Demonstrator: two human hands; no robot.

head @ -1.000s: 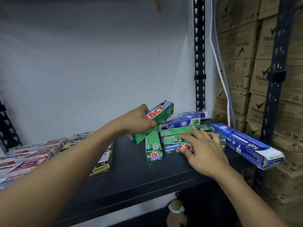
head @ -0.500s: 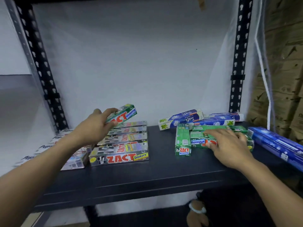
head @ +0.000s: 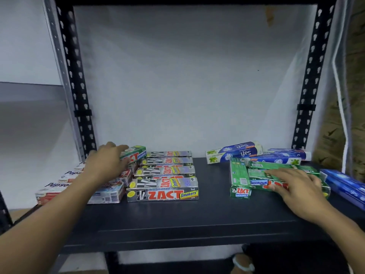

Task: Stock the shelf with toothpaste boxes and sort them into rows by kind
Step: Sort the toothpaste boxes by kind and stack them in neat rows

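My left hand (head: 107,162) grips a green Zact Whitening box (head: 136,154) at the back left of the dark shelf (head: 177,218), above the red and white Pepsodent boxes (head: 59,186). A row of silver Zact Smokers boxes (head: 163,189) lies in the middle. On the right, my right hand (head: 296,184) rests with spread fingers on a pile of green Zact Whitening boxes (head: 240,180). Blue Safi boxes (head: 237,154) lie behind that pile.
Black perforated uprights (head: 76,95) stand at the left and at the right (head: 308,95) of the shelf. A long blue box (head: 345,184) juts over the right edge. Cardboard cartons (head: 353,95) and a white cable (head: 339,95) are at the far right.
My left hand has carried the green Zact Whitening box from the right pile across to the back left, and lowered it. The view has swung left. The right hand stays on the pile.
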